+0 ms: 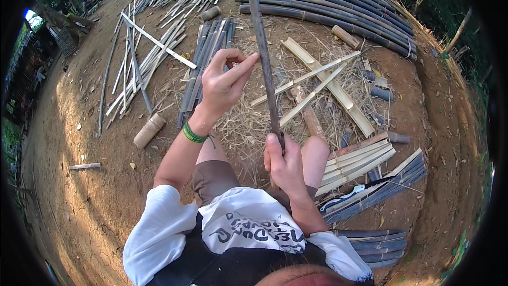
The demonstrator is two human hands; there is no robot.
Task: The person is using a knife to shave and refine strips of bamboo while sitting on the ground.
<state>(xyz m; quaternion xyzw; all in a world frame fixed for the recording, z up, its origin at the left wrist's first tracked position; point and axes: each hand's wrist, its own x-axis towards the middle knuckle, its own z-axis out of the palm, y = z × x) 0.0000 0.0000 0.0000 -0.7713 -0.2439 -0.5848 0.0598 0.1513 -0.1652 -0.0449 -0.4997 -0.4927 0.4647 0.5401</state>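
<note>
A long machete (pixel 263 47) with a dark, worn blade stands raised in front of me, its tip toward the far edge of the view. My right hand (pixel 286 161) is wrapped round its handle, low and close to my knee. My left hand (pixel 227 78), with a green band on the wrist, is curled, and its thumb and forefinger come together at the blade's left edge. Beyond the blade, split bamboo strips (pixel 330 87) lie crossed over a short bamboo log (pixel 306 110). Pale shavings (pixel 238 111) are strewn around them.
Long dark bamboo poles (pixel 328 13) lie stacked at the far right. Bamboo slats (pixel 203 58) and thin strips (pixel 159 42) spread over the far left. A bamboo piece (pixel 150 130) lies left of me. By my right knee, a saw with a white-and-black handle (pixel 341 199) rests on split bamboo.
</note>
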